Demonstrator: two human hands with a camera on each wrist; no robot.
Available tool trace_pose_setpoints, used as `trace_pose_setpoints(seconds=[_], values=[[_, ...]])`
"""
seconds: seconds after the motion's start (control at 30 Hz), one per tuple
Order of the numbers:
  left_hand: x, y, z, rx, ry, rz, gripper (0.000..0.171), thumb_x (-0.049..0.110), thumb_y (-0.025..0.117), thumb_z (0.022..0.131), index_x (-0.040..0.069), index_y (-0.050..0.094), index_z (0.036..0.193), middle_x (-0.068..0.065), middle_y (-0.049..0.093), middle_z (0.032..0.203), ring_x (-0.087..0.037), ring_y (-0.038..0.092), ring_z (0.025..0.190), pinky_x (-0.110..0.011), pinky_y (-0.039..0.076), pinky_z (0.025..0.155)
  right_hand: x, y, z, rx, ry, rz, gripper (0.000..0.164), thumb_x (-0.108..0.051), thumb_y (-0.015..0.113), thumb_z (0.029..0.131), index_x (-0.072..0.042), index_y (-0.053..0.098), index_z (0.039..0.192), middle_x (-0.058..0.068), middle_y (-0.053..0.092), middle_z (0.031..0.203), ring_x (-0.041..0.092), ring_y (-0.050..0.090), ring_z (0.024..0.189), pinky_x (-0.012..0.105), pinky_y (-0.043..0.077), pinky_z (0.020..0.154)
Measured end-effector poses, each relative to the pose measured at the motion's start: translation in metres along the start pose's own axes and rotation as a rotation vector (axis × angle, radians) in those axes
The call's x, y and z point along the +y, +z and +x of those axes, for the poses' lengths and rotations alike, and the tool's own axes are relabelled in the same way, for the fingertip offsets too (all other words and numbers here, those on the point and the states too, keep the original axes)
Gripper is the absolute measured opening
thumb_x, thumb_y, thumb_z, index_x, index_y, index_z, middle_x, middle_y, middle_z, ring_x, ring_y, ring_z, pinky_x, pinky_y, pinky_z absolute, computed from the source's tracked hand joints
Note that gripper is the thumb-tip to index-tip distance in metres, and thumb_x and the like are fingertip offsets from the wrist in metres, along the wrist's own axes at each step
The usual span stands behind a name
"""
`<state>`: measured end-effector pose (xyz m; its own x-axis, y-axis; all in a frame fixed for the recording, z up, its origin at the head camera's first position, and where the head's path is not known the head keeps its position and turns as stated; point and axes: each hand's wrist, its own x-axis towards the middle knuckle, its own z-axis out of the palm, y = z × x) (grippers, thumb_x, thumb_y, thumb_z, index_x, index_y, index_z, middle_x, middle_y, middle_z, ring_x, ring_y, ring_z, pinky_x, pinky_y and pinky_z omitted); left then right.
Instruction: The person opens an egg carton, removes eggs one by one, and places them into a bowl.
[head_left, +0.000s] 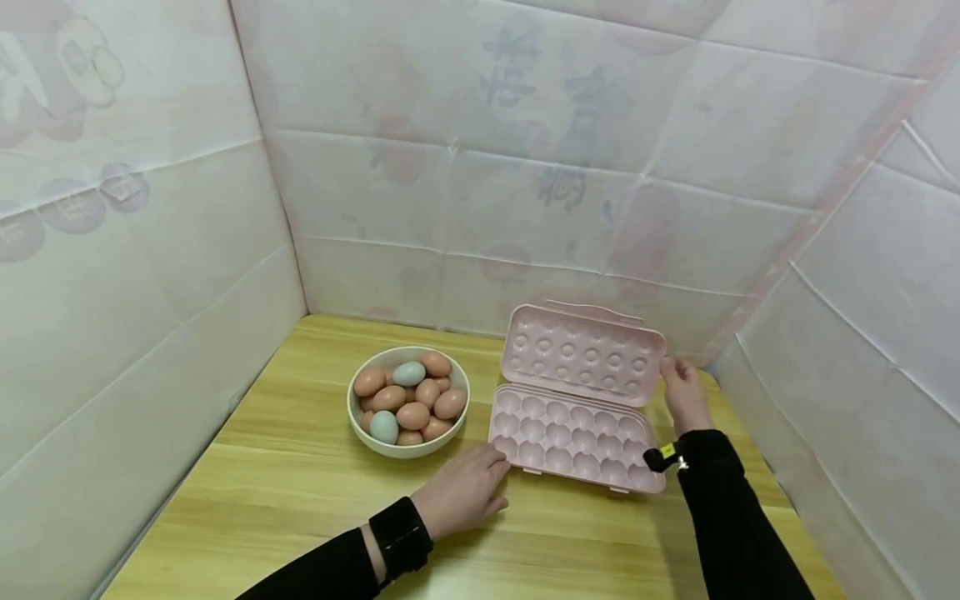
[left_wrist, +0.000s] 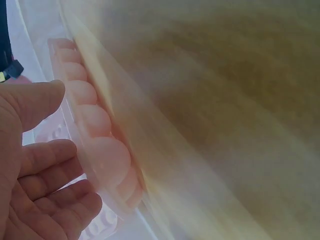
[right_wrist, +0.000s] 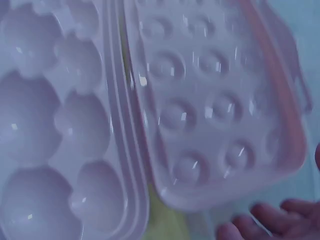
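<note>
A pink plastic egg box lies unfolded, with the bare cups of its base [head_left: 573,433] toward me and its dimpled lid [head_left: 585,354] tilted back behind. My left hand [head_left: 461,492] is at the base's front left corner. In the left wrist view, the fingers [left_wrist: 50,157] bend gently beside the box's edge, thumb apart. My right hand [head_left: 686,396] is by the lid's right side. The right wrist view has its loosely spread fingers [right_wrist: 280,222] just off the lid's corner, holding nothing.
Left of the box stands a cream bowl [head_left: 408,452] heaped with brown eggs [head_left: 412,416] and a couple of pale blue-green eggs [head_left: 408,373]. Everything sits on a wood-grain table [head_left: 300,467]. Printed white sheeting [head_left: 360,192] encloses the back and both sides.
</note>
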<state>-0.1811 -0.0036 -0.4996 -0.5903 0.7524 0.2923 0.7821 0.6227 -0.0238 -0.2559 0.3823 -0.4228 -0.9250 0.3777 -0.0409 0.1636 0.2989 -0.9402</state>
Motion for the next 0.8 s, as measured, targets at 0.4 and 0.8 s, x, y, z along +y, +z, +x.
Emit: trace_pose_setpoints(seconds=[0.4,0.8], values=[[0.001,-0.004,0.002,-0.060,0.014,-0.042,0.062,0.048,0.079,0.095,0.009,0.064,0.141,-0.005,0.066,0.142,-0.022,0.062,0.137,-0.035,0.051,0.117,0.025,-0.013,0.008,-0.182,0.085,0.036,0.071,-0.053,0.018,0.114,-0.010,0.021,0.170,0.022,0.020,0.172,0.038,0.027,0.158,0.054,0.039,0.126],[-0.003,-0.006,-0.007,-0.118,0.015,-0.064,0.068,0.047,0.076,0.097,0.008,0.059,0.149,-0.008,0.062,0.152,-0.028,0.058,0.145,-0.041,0.050,0.119,0.041,-0.020,-0.006,-0.271,0.029,0.015,0.071,-0.051,0.018,0.115,-0.017,-0.009,0.172,0.022,0.005,0.179,0.041,0.013,0.165,0.053,0.020,0.135]])
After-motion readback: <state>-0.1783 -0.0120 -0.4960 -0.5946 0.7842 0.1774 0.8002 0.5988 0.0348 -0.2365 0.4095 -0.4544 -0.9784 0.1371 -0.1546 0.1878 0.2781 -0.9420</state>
